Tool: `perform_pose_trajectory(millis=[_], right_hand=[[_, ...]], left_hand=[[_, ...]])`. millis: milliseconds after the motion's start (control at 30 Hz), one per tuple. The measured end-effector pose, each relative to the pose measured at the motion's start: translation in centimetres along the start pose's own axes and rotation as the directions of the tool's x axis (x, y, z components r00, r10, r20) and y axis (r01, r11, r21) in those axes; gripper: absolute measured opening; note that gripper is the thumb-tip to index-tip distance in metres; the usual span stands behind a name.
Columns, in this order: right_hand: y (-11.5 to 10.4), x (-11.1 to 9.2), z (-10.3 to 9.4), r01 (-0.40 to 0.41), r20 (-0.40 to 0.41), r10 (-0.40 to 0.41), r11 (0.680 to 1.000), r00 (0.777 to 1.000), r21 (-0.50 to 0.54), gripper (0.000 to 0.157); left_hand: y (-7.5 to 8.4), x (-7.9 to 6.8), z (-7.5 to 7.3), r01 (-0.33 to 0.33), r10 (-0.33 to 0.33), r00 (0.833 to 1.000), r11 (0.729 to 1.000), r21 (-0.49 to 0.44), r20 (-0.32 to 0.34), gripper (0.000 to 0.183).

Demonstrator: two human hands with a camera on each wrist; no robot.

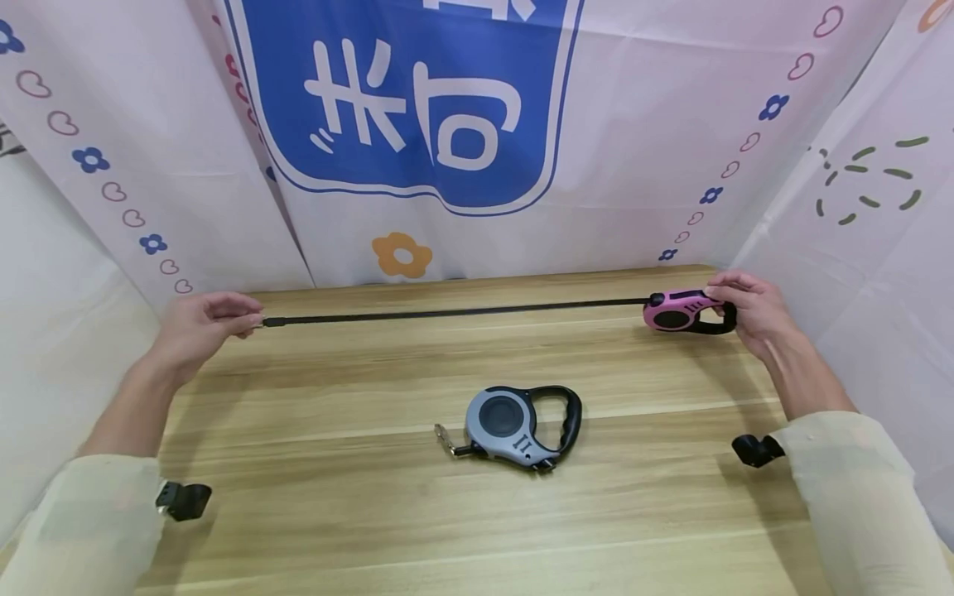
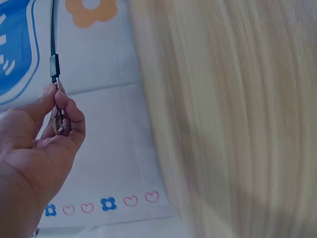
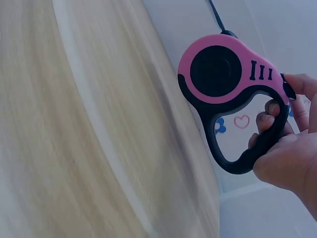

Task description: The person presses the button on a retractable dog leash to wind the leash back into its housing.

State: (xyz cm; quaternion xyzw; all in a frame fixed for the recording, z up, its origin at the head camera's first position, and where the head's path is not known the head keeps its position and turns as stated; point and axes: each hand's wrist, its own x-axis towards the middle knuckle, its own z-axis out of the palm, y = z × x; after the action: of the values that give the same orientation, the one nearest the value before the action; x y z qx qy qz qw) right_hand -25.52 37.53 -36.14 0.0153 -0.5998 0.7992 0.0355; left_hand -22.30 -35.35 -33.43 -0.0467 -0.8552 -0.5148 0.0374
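Observation:
A pink and black retractable dog leash [image 1: 668, 316] is held up at the right by my right hand [image 1: 753, 308], its fingers curled through the black handle [image 3: 277, 134]. In the right wrist view the thumb or a finger lies by the button at the handle's top. The black strap [image 1: 462, 312] runs out taut across the table to my left hand [image 1: 212, 324]. That hand pinches the metal clip [image 2: 59, 116] at the strap's end. A second leash, grey and black [image 1: 501, 420], lies on the table between the arms, with its metal clip [image 1: 445, 439] pointing left.
The wooden table [image 1: 373, 521] spreads below both hands. White cloth [image 1: 619, 165] with a blue sign, flowers and hearts hangs along the back edge, and more cloth [image 1: 879, 273] closes the right side. Small black devices [image 1: 185, 501] are fixed at both sleeves.

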Motion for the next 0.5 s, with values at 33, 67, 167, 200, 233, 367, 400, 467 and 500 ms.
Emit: perform_pose_trajectory(millis=[33,67,167,200,233,367,400,467,500], right_hand=[[-0.01,0.06,0.1,-0.002,0.004,0.002,1.0,1.0,-0.002,0.032],[-0.03,0.1,0.2,-0.004,0.008,0.004,1.0,1.0,-0.006,0.032],[-0.14,0.21,0.3,-0.01,0.009,0.01,1.0,1.0,-0.012,0.032],[-0.18,0.24,0.27,-0.012,0.006,0.012,1.0,1.0,-0.01,0.032],[-0.21,0.25,0.26,-0.014,0.004,0.014,1.0,1.0,-0.008,0.033],[-0.32,0.2,0.28,-0.034,0.0,0.034,0.999,0.999,-0.012,0.031],[-0.34,0.17,0.31,-0.04,0.001,0.04,0.999,0.999,-0.018,0.029],[-0.37,0.12,0.36,-0.05,0.003,0.05,0.998,0.999,-0.035,0.027],[-0.39,0.1,0.4,-0.052,0.007,0.052,0.998,0.999,-0.039,0.027]], left_hand=[[0.13,0.08,0.12,-0.002,0.002,1.0,1.0,0.007,0.004,0.027],[0.26,0.15,0.23,-0.002,0.002,1.0,1.0,0.019,0.01,0.025],[0.53,0.32,0.39,0.006,-0.007,1.0,0.999,0.034,0.019,0.022],[0.58,0.37,0.4,0.008,-0.009,1.0,0.999,0.038,0.021,0.023],[0.62,0.4,0.39,0.01,-0.011,1.0,0.999,0.041,0.025,0.023],[0.63,0.52,0.47,-0.003,0.0,0.999,0.995,0.1,0.032,0.014],[0.59,0.52,0.53,-0.011,0.007,0.999,0.992,0.127,0.032,0.01],[0.55,0.47,0.64,-0.028,0.022,0.999,0.984,0.177,0.036,0.015],[0.52,0.45,0.69,-0.034,0.027,0.999,0.98,0.194,0.037,0.018]])
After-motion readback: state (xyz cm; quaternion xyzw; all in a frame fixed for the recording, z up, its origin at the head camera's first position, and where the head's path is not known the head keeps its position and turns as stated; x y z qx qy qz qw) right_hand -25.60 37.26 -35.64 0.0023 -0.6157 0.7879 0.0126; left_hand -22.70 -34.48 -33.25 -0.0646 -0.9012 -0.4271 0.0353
